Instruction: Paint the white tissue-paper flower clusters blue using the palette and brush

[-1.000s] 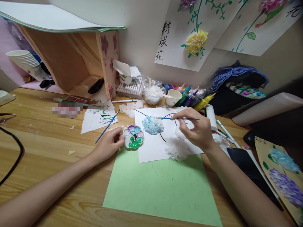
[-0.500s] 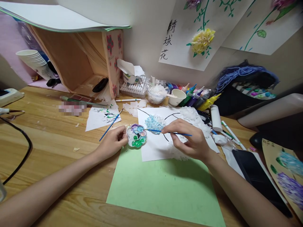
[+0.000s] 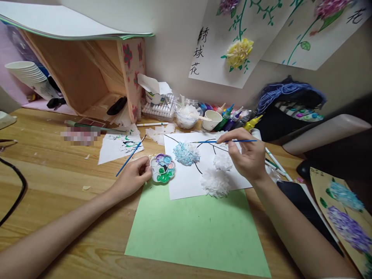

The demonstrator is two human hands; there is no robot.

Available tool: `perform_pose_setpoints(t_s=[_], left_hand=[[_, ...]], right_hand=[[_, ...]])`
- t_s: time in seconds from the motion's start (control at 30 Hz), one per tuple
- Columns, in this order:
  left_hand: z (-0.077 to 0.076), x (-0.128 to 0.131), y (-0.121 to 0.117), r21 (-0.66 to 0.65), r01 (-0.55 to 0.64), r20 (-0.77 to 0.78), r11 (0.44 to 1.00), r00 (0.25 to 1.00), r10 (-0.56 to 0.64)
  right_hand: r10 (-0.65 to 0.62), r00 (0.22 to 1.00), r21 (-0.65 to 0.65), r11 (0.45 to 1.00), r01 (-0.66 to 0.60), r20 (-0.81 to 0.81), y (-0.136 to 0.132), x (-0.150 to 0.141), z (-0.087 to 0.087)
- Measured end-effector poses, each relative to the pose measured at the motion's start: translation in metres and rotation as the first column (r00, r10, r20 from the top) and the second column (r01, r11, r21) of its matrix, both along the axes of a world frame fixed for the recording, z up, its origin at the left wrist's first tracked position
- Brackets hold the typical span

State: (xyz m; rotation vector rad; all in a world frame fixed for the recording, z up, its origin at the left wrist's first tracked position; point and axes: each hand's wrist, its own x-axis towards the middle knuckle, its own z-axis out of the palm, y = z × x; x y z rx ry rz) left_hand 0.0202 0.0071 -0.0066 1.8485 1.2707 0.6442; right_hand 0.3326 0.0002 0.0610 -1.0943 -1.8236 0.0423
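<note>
My left hand is closed on the edge of a flower-shaped paint palette with green, purple, blue and black paint in its wells. Between the fingers of my right hand lies a thin blue paintbrush, nearly level, its tip over the upper right of a ruffled paper flower tinted light blue. Whether the tip touches the petals I cannot tell. The flower sits on a white sheet with black branch lines. White paper flowers lie on the same sheet, partly behind my right hand.
Under the white sheet is a green sheet. Another blue brush rests on a paint-smeared paper at left. Behind stand a paper cup, a bowl of paper scraps and paint bottles. A dark tablet-like slab lies at right.
My right hand has lifted the brush away from the palette, moving up and right to the blue flower. The left hand still holds the palette. The whole view has shifted slightly.
</note>
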Motion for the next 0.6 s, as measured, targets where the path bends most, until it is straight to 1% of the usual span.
perform_pose_setpoints(t_s=[0.2, 0.3, 0.4, 0.6], left_hand=[[0.0044, 0.0016, -0.0005, 0.005, -0.001, -0.005, 1.000, 1.000, 0.001], [0.0046, 0.0020, -0.0004, 0.003, -0.004, 0.001, 1.000, 1.000, 0.004], [0.0045, 0.0019, -0.0004, 0.008, -0.005, 0.002, 1.000, 1.000, 0.005], [0.0037, 0.0006, 0.0000, 0.005, 0.004, -0.004, 1.000, 1.000, -0.004]], right_hand=[[0.095, 0.987, -0.002, 0.995, -0.095, 0.129, 0.0017, -0.0094, -0.0047], [0.083, 0.984, 0.005, 0.996, -0.085, 0.158, 0.0028, -0.0095, -0.0068], [0.068, 0.986, 0.018, 0.997, -0.072, 0.155, 0.0032, -0.0082, -0.0071], [0.108, 0.978, 0.045, 0.992, -0.118, 0.177, 0.0029, -0.0098, -0.0082]])
